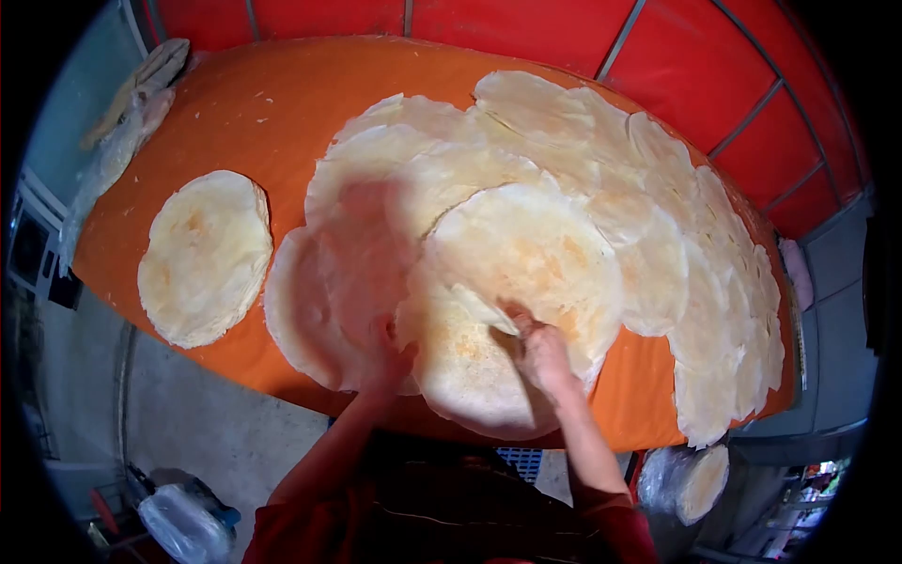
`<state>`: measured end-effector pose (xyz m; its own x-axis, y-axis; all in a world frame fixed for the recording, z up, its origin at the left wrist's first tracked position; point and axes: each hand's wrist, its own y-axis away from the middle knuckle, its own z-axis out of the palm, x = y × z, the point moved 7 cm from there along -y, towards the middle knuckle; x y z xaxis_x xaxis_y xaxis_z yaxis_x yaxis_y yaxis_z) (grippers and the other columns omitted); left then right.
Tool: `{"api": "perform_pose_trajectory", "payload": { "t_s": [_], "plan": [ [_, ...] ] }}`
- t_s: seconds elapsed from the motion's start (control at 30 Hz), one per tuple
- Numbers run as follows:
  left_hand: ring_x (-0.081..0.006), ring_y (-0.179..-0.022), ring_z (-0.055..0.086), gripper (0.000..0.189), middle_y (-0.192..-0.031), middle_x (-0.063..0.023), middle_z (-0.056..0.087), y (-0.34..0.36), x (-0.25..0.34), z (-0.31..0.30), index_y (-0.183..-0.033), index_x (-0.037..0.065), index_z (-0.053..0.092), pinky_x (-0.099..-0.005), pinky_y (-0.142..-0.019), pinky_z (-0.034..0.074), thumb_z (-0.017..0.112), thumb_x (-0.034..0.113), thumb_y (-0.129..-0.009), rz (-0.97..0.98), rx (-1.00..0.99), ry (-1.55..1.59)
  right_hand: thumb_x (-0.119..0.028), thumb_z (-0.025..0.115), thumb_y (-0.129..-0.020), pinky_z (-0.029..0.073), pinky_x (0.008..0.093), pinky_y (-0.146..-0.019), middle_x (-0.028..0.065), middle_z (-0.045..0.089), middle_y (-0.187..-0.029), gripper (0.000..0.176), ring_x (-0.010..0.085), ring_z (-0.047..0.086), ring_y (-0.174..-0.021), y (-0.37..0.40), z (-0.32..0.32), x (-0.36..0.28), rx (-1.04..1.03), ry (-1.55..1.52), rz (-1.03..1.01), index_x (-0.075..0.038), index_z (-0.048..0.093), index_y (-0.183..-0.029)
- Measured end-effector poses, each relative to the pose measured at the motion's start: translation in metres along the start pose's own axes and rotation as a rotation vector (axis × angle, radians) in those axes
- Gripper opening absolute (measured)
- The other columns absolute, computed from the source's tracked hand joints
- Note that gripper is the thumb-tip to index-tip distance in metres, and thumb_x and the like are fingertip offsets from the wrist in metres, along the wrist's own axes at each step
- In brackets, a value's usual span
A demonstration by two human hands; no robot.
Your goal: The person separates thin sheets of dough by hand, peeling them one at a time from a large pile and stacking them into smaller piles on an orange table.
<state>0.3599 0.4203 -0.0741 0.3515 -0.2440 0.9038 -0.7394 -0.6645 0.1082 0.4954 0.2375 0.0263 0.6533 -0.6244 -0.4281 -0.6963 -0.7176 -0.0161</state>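
A large stack of thin round flatbreads (526,244) lies in front of me, pale with light brown patches. My right hand (543,352) is closed on the lifted edge of a thin flatbread (470,362) at the near side of this stack. My left hand (390,359) is low over the near edge of the flatbread (319,310) to the left. Reddish shade and blur cover that hand, so its fingers do not show clearly.
Many overlapping flatbreads (648,235) spread over the orange table (225,103) to the back and right. A separate round stack (202,258) sits at the left. Plastic bags (122,141) lie at the left edge. Below right, a plastic-wrapped stack (700,484) stands beside the table.
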Motion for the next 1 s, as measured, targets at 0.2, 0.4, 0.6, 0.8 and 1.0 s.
{"api": "perform_pose_trajectory", "payload": {
  "t_s": [0.2, 0.4, 0.6, 0.8, 1.0],
  "plan": [
    [-0.0199, -0.073, 0.056, 0.038, -0.091, -0.0119, 0.053, 0.015, -0.001, -0.011, -0.108, 0.000, 0.039, -0.0304, -0.064, 0.049, 0.059, 0.007, -0.077, -0.363, -0.066, 0.464, 0.001, 0.051, -0.065, 0.051, 0.0378, -0.073, 0.0189, 0.060, -0.098, 0.050, 0.0306, 0.060, -0.087, 0.066, 0.005, -0.040, 0.174, 0.244, -0.242, 0.005, 0.049, -0.115],
    [-0.0256, -0.083, 0.058, 0.041, -0.102, -0.0139, 0.054, 0.035, -0.015, 0.011, -0.116, 0.002, 0.038, -0.0372, -0.072, 0.051, 0.055, 0.023, -0.085, -0.622, -0.444, 0.876, -0.001, 0.055, -0.068, 0.051, 0.0345, -0.059, 0.0191, 0.061, -0.097, 0.041, 0.0295, 0.063, -0.077, 0.062, -0.003, -0.050, 0.178, 0.174, -0.183, 0.003, 0.054, -0.109],
    [-0.0272, -0.095, 0.057, 0.041, -0.109, -0.0142, 0.054, 0.058, 0.016, 0.042, -0.119, 0.002, 0.040, -0.0409, -0.078, 0.050, 0.051, 0.027, -0.088, -0.575, -0.494, 1.088, -0.012, 0.057, -0.070, 0.045, 0.0426, -0.081, 0.0237, 0.051, -0.115, 0.056, 0.0353, 0.054, -0.102, 0.114, 0.062, -0.060, 0.123, 0.144, -0.249, 0.005, 0.043, -0.122],
    [-0.0312, -0.097, 0.055, 0.048, -0.110, -0.0153, 0.050, 0.051, 0.017, 0.057, -0.122, 0.004, 0.034, -0.0437, -0.077, 0.050, 0.054, 0.029, -0.086, -0.497, -0.546, 0.988, -0.007, 0.057, -0.070, 0.045, 0.0417, -0.081, 0.0237, 0.053, -0.111, 0.052, 0.0356, 0.055, -0.099, 0.109, 0.049, -0.046, 0.098, 0.133, -0.203, 0.007, 0.044, -0.118],
    [-0.0259, -0.105, 0.052, 0.051, -0.115, -0.0105, 0.052, 0.020, 0.060, 0.030, -0.124, 0.008, 0.040, -0.0423, -0.091, 0.041, 0.058, 0.032, -0.082, -0.575, -0.602, 1.401, 0.000, 0.050, -0.065, 0.051, 0.0351, -0.060, 0.0230, 0.055, -0.103, 0.052, 0.0308, 0.059, -0.088, 0.113, 0.007, -0.084, -0.059, 0.292, -0.367, 0.007, 0.046, -0.116]
  ]
}}
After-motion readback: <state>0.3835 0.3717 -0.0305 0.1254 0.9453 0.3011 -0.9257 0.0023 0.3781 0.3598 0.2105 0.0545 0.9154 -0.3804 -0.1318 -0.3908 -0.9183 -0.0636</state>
